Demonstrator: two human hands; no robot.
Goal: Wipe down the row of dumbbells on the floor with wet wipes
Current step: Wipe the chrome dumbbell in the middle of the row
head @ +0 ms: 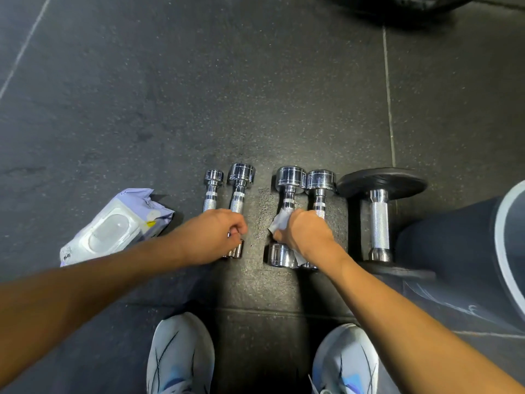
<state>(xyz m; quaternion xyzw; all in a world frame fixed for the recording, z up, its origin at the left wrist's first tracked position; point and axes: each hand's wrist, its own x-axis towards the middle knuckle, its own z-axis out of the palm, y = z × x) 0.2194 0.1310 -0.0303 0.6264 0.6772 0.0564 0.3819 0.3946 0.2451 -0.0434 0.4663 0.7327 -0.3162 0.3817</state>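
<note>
Several chrome dumbbells lie in a row on the dark rubber floor. My left hand (216, 234) grips the handle of the second dumbbell (240, 191) from the left, hiding its near half. The smallest dumbbell (211, 191) lies just left of it. My right hand (305, 234) holds a white wet wipe (279, 223) pressed round the handle of the third dumbbell (288, 191). The fourth chrome dumbbell (321, 191) touches it on the right. A larger dumbbell (379, 220) with black plates ends the row.
A lilac pack of wet wipes (113, 228) with a clear lid lies on the floor to the left. My two pale sneakers (180, 356) stand near the bottom edge. A dark rounded object with a white rim (466, 251) is at the right.
</note>
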